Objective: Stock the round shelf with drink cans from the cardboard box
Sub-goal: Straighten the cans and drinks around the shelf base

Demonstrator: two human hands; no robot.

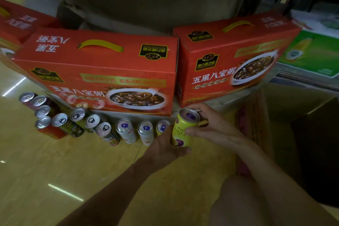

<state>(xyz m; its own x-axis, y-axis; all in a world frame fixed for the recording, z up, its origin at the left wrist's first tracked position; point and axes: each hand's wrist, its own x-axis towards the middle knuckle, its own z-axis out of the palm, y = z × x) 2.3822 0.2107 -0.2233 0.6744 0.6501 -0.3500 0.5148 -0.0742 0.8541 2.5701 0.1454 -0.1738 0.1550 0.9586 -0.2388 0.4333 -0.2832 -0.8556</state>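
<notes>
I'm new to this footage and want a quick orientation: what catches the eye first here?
Two big red cartons with yellow handles dominate, the left carton and right carton side by side across the middle. In front of the left one, a curved row of upright cans stands on the wooden surface. At its right end, the left hand and right hand both hold a yellow can.

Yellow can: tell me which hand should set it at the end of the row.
Right, probably. The right hand grips the yellow can round its upper half, on the side away from the row of cans; the left hand cups its base, between can and row.
</notes>
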